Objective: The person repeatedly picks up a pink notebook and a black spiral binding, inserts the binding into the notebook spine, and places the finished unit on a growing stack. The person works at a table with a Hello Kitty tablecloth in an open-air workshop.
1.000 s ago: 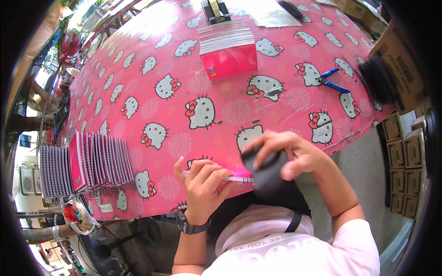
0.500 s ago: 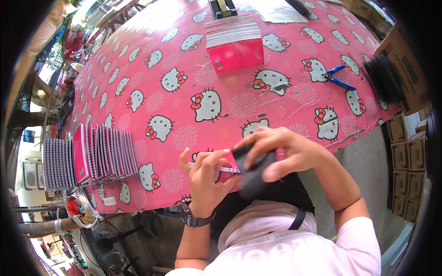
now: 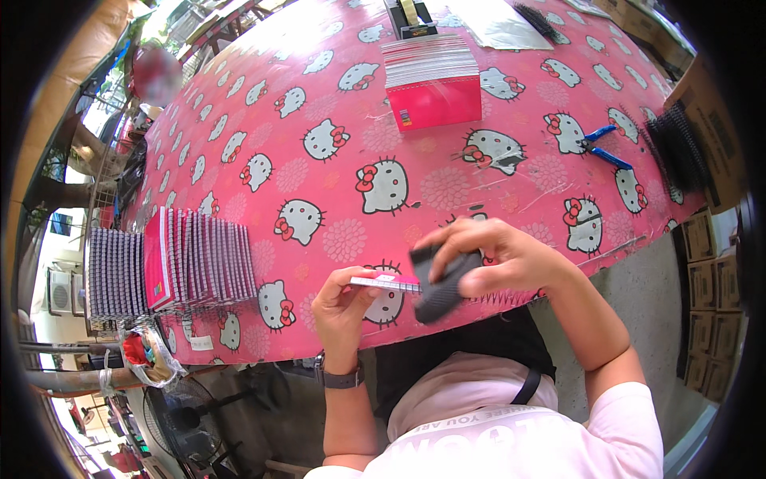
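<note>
Two rows of spiral-bound notebooks (image 3: 203,259) stand packed together at the left of our pink patterned tablecloth (image 3: 319,263), and below them a clear plastic bag (image 3: 152,357) with red material inside hangs near the table edge. Our left hand (image 3: 341,307), with a dark watch (image 3: 341,376) at the wrist, is raised near the front edge, its thumb and fingers pinching the left end of a thin pink booklet (image 3: 392,283), which we hold with a long edge toward us. Farther back, a tape dispenser (image 3: 412,24) stands just behind a tall stack of pink-covered booklets (image 3: 435,104). Our right hand (image 3: 511,255) grips a dark grey object (image 3: 448,291) between curled fingers and thumb, at the booklet's right end; we cannot tell whether the two touch. A thin coil (image 3: 504,298) shows to the right of that object, below our hand. Farther right lie blue-handled pliers (image 3: 605,149), spread open, then black spiral coils (image 3: 677,152) beside a brown carton (image 3: 718,132), with more cartons (image 3: 704,279) stacked below.
</note>
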Demonstrator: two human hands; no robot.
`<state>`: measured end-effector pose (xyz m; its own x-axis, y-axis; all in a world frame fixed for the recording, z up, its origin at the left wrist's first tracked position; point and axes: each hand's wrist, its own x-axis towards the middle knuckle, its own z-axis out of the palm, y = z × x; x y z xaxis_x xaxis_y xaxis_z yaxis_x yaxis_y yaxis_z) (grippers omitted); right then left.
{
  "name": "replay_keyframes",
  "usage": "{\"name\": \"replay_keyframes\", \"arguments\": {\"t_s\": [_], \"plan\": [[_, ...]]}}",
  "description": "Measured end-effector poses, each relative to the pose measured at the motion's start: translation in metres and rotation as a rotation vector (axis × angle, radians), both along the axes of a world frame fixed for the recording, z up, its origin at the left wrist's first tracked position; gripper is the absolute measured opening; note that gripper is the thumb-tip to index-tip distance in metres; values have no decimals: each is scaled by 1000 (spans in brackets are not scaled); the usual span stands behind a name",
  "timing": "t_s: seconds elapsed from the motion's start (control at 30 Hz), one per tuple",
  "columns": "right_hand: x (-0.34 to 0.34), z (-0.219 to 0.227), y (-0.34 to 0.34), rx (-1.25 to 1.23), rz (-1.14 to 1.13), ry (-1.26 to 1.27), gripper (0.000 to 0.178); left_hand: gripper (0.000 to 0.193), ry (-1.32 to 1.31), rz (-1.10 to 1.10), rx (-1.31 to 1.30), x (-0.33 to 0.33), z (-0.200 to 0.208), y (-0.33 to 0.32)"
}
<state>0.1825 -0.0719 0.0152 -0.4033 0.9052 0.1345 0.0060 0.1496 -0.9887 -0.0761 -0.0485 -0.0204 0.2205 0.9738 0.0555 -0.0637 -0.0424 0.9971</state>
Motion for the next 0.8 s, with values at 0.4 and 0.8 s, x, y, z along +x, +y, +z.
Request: {"name": "replay_keyframes", "arguments": {"t_s": [0.4,0.8], "plan": [[1,-2,7,-116,-44,170,49,28,17,-45,-17,10,-4,-3],[-1,3,17,-111,-69,-93,49,31,-29,-72,13,16,-6,0]]}}
